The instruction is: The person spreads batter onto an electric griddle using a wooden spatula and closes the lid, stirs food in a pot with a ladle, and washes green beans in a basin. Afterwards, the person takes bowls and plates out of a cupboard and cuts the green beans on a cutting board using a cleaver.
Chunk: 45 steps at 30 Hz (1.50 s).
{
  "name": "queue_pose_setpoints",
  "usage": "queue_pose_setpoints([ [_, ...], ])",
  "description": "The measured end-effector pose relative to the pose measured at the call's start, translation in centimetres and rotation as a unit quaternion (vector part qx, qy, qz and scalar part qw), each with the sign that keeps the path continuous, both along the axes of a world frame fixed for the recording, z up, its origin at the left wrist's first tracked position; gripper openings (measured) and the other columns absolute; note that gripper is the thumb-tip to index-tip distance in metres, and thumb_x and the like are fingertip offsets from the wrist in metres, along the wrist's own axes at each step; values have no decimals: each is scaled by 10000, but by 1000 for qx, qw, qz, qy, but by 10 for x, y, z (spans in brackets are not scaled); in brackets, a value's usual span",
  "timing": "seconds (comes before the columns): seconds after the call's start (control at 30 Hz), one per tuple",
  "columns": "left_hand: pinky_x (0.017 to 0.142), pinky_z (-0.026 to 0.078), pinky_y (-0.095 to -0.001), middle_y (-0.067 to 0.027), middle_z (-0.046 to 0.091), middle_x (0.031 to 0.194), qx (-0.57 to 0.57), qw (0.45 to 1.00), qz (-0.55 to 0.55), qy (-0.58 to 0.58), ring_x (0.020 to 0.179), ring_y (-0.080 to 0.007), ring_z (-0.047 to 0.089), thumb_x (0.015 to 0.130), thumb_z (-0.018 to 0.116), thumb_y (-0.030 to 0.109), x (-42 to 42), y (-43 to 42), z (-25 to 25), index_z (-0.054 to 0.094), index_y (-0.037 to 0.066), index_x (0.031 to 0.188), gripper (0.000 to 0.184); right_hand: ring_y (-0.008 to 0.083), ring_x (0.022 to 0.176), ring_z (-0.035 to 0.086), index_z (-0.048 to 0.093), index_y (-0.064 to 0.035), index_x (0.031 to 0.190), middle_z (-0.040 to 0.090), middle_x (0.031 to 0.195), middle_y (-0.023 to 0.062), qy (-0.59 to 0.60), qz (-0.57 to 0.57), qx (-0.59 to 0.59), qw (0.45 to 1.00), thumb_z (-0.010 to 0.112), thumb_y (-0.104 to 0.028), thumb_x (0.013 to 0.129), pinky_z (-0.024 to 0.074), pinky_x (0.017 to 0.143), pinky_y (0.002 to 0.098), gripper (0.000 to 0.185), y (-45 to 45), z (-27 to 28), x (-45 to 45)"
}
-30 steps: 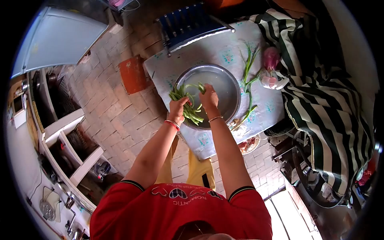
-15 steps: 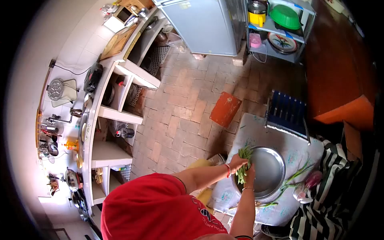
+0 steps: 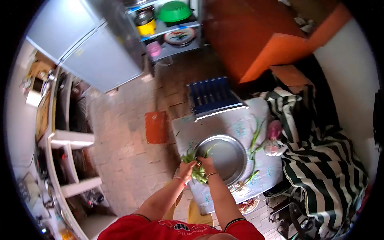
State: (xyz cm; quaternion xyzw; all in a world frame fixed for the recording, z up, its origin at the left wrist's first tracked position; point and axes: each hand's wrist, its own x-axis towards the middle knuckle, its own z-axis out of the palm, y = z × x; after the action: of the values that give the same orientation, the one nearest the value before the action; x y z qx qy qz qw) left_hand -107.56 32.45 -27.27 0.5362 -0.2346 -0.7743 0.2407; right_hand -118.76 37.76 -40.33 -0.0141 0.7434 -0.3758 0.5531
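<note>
A bunch of slender green vegetables [image 3: 199, 175] is gathered at the left rim of a wide metal basin [image 3: 229, 162]; its exact kind is too blurred to tell. My left hand [image 3: 185, 169], with a red band at the wrist, is closed around the bunch on its left side. My right hand [image 3: 207, 165], wearing a thin bracelet, has its fingers closed on the same bunch, over the basin's edge. A few green bits stick up beyond my fingers inside the basin.
The basin stands on a patterned cloth-covered table [image 3: 200, 124]. Green onion stalks [image 3: 255, 149] and a bagged reddish-purple vegetable [image 3: 273, 138] lie on the right. A blue slatted folding stool [image 3: 214, 95] is behind, striped fabric [image 3: 332, 168] at right, a red board [image 3: 156, 127] on the floor.
The head view has turned right, so the table and basin sit more centrally and the counter lies farther left. Both hands stay on the green bunch, which now looks more spread.
</note>
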Motion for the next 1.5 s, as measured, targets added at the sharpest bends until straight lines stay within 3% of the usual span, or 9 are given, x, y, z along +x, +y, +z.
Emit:
queue_pose_setpoints([
  [0.23, 567, 484, -292, -64, 633, 741, 14, 998, -57, 8, 612, -165, 596, 727, 662, 29, -8, -2, 21, 632, -25, 783, 84, 153, 539, 591, 649, 49, 856, 633, 698, 74, 110, -42, -47, 992, 712, -183, 764, 478, 443, 313, 257, 30, 73, -13],
  [0.43, 630, 483, -270, -45, 626, 850, -67, 992, -100, 25, 735, -127, 590, 773, 634, -11, -48, 22, 68, 600, -2, 986, 216, 152, 648, 602, 628, 11, 905, 641, 732, 87, 290, 5, -119, 950, 655, -204, 824, 472, 542, 319, 232, 70, 171, -28],
  [0.67, 673, 456, -272, -7, 603, 877, -42, 990, -129, 46, 792, -102, 550, 888, 565, 158, -75, 40, 159, 604, 19, 975, 168, 214, 771, 608, 604, 54, 872, 647, 831, 138, 242, -136, -192, 941, 576, -212, 849, 469, 670, 375, 269, 45, 293, -26],
  [0.8, 787, 451, -276, -37, 585, 977, -160, 976, -115, 88, 884, -123, 540, 927, 557, 257, -84, 55, 159, 513, 25, 1110, 299, 449, 947, 446, 586, 5, 848, 530, 909, 244, 489, 26, -144, 860, 518, -301, 838, 365, 875, 507, 313, 52, 235, -41],
  [0.87, 828, 446, -281, -50, 578, 1041, -185, 964, -142, 130, 928, -137, 539, 898, 601, 251, -82, 60, 167, 473, 32, 1136, 348, 434, 861, 553, 613, -78, 946, 585, 945, 220, 383, -61, -169, 906, 512, -311, 859, 448, 761, 486, 269, 54, 237, -44],
  [0.93, 838, 447, -283, -56, 578, 1058, -207, 957, -135, 154, 943, -141, 542, 874, 634, 233, -84, 69, 185, 473, 28, 1127, 363, 418, 823, 586, 621, -58, 950, 598, 915, 221, 520, 25, -212, 827, 533, -285, 849, 473, 705, 456, 264, 65, 253, -41],
  [1.0, 869, 445, -297, -58, 573, 1079, -208, 956, -150, 143, 982, -143, 538, 811, 691, 163, -84, 75, 196, 456, 22, 1160, 443, 238, 866, 622, 603, 2, 1071, 640, 1001, 118, 75, -214, -303, 926, 521, -327, 905, 484, 783, 358, 378, 74, 295, -42],
  [1.13, 928, 424, -297, -47, 540, 1165, -234, 928, -208, 200, 1059, -149, 518, 783, 670, 46, -81, 82, 205, 417, 45, 1262, 542, 188, 1122, 505, 467, -23, 1297, 523, 1252, 75, -59, -184, -361, 912, 345, -437, 983, 363, 998, 326, 534, 88, 351, -43],
  [1.5, 940, 416, -295, -53, 547, 1157, -228, 933, -210, 184, 1073, -149, 510, 640, 753, 8, -77, 77, 179, 433, 16, 1259, 697, 205, 1206, 451, 362, -14, 1371, 468, 1320, 108, 22, -40, -289, 956, 324, -452, 985, 322, 1039, 336, 585, 87, 375, -42],
])
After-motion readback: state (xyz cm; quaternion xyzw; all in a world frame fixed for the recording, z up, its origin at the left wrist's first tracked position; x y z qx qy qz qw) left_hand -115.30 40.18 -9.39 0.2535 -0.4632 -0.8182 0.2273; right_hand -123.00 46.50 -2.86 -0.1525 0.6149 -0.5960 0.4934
